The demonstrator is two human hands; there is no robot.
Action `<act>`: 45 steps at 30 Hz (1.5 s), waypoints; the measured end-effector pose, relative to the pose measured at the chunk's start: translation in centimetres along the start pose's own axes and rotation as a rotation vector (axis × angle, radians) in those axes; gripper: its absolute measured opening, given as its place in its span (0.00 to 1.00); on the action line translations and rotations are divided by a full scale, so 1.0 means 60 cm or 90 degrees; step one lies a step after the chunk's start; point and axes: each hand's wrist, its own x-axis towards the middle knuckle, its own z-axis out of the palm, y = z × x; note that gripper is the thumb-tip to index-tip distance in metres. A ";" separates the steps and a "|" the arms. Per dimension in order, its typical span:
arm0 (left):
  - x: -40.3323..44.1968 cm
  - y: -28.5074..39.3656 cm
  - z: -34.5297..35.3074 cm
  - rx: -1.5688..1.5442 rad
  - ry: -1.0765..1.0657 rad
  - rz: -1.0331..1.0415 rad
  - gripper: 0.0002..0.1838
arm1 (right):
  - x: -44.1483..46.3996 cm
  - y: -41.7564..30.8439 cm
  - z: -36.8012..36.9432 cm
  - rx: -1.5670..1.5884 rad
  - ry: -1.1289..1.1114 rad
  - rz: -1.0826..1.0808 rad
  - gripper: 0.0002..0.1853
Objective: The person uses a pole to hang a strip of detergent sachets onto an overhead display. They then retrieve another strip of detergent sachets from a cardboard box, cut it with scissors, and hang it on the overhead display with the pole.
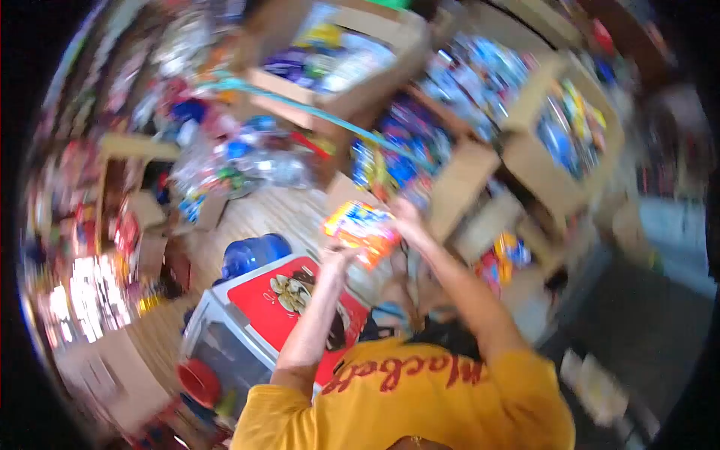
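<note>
A shiny packet (365,229) in orange, yellow and blue is held in front of my chest, between my two hands. My left hand (338,256) is closed on its lower left edge. My right hand (407,220) grips the right side of the same packet. The print on it is smeared by motion, so what it contains cannot be read. Just beyond the packet stands an open cardboard box (461,180) with blue and yellow packets (397,150) in it. Below my left forearm lies a red panel (259,296) with a food picture, on top of a grey-white bin (225,337).
Further open cartons (405,64) full of bottles and packets stand at the back and right. A blue rounded container (255,255) sits beside the bin. Clear plastic bottles (277,169) are heaped at the left. A red bowl (199,381) is low at the left. A turquoise strap (322,112) crosses the boxes.
</note>
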 end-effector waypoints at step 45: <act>0.036 -0.191 -0.027 0.298 -0.099 -0.143 0.08 | 0.142 0.282 -0.093 -0.051 0.179 0.148 0.32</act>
